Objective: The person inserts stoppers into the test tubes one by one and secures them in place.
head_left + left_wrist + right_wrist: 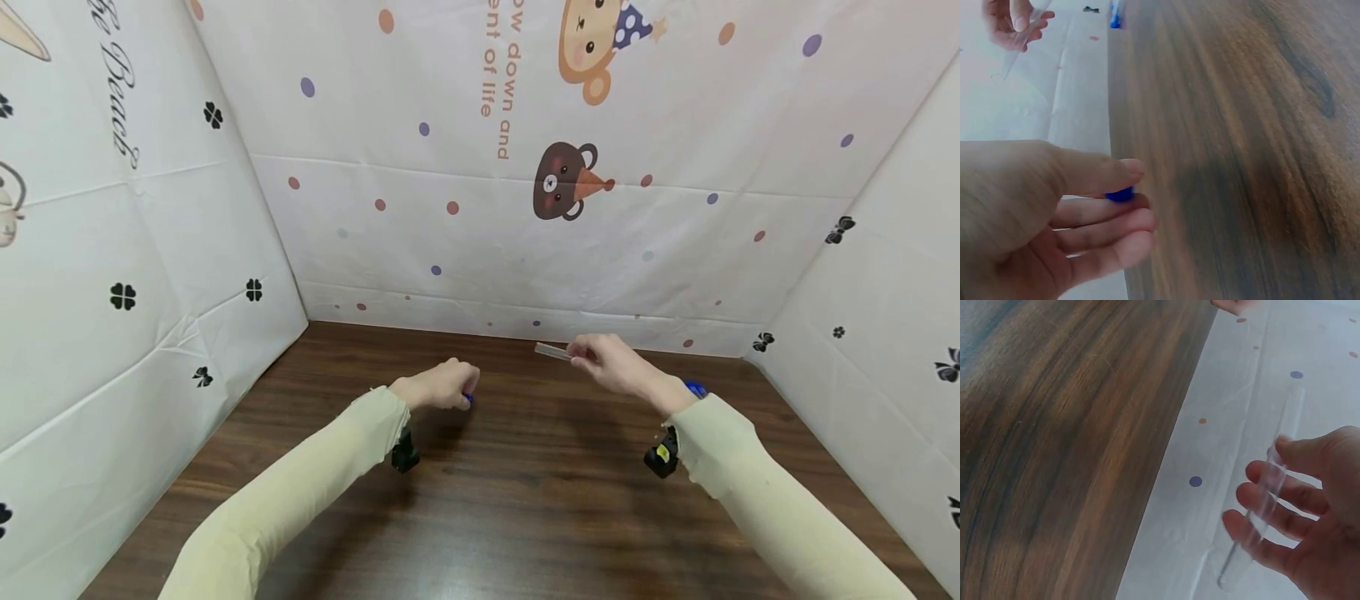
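My left hand (pixel 441 383) is raised above the left-centre of the table, pinching a small blue cap (pixel 1120 195) between thumb and index finger. In the left wrist view the other fingers lie loosely bent below the cap, whose upper part the thumb hides. Over the table's far side, my right hand (pixel 615 364) holds a clear, thin transparent tube (pixel 1289 414) between thumb and fingers. The tube (pixel 552 352) points left toward the left hand and lies slanted across the fingers in the right wrist view. Cap and tube are apart.
A blue-ended slim object (pixel 1115 20) lies on the dark wooden table (pixel 510 500); in the head view its blue part (pixel 696 389) shows behind the right wrist. White printed sheets (pixel 450 242) stand along the back, left and right sides. Each wrist carries a black camera (pixel 405 452).
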A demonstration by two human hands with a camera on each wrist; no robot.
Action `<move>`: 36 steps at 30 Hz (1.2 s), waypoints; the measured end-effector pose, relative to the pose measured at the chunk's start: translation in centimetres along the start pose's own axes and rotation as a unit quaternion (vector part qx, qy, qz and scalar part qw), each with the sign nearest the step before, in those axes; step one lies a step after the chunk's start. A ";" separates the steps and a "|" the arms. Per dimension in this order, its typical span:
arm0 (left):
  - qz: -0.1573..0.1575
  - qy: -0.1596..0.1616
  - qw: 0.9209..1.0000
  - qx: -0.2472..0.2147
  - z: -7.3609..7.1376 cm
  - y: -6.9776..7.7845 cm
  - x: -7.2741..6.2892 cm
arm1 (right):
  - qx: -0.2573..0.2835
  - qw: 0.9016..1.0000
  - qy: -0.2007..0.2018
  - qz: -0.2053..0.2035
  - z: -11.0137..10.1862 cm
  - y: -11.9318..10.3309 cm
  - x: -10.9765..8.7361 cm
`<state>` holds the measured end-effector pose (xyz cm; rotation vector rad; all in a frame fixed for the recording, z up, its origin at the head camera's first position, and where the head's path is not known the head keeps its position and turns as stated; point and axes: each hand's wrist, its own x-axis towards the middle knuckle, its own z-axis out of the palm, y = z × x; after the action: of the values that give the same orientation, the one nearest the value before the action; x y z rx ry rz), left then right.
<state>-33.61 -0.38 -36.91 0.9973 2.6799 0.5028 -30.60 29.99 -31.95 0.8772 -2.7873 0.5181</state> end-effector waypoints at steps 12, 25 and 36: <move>0.057 0.123 0.990 -0.026 -1.5 -0.2 0.6 | 0.017 0.998 0.053 0.005 0.0 -0.2 0.5; 0.061 0.171 0.983 -0.021 -2.7 0.1 1.0 | 0.018 0.998 0.057 0.000 0.2 -0.5 0.8; 0.078 0.172 0.982 -0.026 -3.3 0.7 1.0 | 0.015 0.998 0.055 -0.012 0.6 -0.9 0.8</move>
<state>-35.05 -0.01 -33.72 1.2094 2.8779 0.8429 -30.76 28.67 -32.09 0.8599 -2.6728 0.5871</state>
